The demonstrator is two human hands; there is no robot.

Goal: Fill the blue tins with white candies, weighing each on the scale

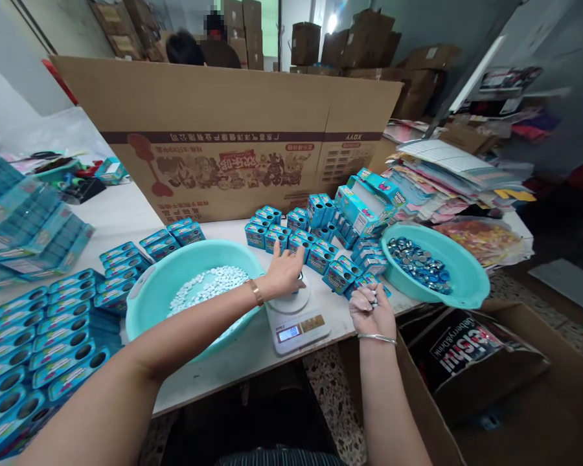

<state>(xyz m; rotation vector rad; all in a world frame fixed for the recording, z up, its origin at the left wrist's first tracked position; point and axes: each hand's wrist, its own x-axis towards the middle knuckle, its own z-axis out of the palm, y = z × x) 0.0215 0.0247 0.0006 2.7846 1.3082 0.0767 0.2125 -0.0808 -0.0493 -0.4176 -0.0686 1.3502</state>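
My left hand (284,275) reaches over a small digital scale (311,323), fingers stretched and spread toward the small blue boxes (319,257) behind it. Something small with a dark edge shows beneath its palm, mostly hidden. To the right of the scale, my right hand (372,309) is closed palm-up at the table's front edge, with a few white pellets showing between its fingers. Left of the scale stands a turquoise basin (146,291) holding white pellets (208,285). Another turquoise basin (466,275), on the right, holds shiny metallic blue pieces (418,259).
Rows of blue boxes with round holes (72,310) cover the table's left side. A large cardboard panel (233,103) stands across the back. Stacked paper sheets (447,168) lie at right. An open carton (529,401) is below the right edge. Two people are behind the panel.
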